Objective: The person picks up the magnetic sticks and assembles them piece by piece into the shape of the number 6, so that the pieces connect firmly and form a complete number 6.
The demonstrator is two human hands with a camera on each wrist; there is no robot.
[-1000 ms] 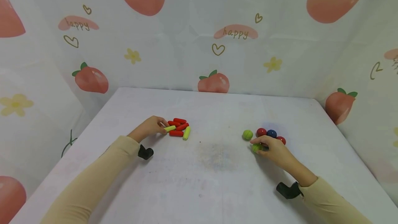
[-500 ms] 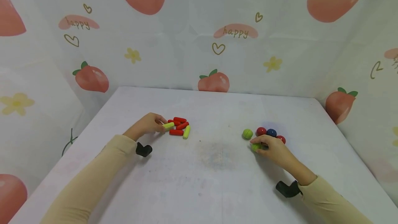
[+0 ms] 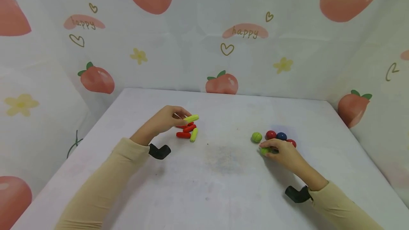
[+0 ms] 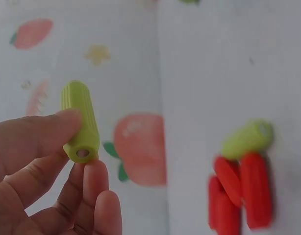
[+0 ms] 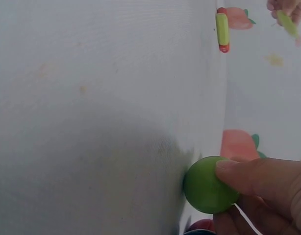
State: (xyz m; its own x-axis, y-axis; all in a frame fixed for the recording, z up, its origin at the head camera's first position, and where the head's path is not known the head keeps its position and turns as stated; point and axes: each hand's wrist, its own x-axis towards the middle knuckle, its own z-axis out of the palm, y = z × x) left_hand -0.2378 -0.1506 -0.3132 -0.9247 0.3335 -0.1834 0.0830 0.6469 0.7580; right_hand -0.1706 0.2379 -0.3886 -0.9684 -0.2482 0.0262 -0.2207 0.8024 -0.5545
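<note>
My left hand point(image 3: 164, 119) pinches a ribbed yellow-green cylinder point(image 4: 82, 115) between thumb and fingers, raised above the table. A small hole shows in the cylinder's near end in the left wrist view. Below it lie several red cylinders point(image 3: 183, 135) and another yellow-green cylinder point(image 3: 194, 135), partly hidden by the hand in the head view. On the right, my right hand point(image 3: 285, 154) pinches a green ball point(image 5: 207, 188) down at the table. Around it sit a second green ball point(image 3: 256, 137), a red ball point(image 3: 271, 134), a blue ball point(image 3: 281, 136) and another red ball point(image 3: 292, 142).
The white table point(image 3: 179, 194) carries faint stains between the two groups. A white curtain point(image 3: 191, 31) printed with peaches, hearts and flowers stands behind and at the sides. Black wrist mounts point(image 3: 159, 152) hang below both sleeves.
My left hand has lifted the yellow-green cylinder off the table and moved it up and to the right, over the red ones. The right hand stays on the green ball.
</note>
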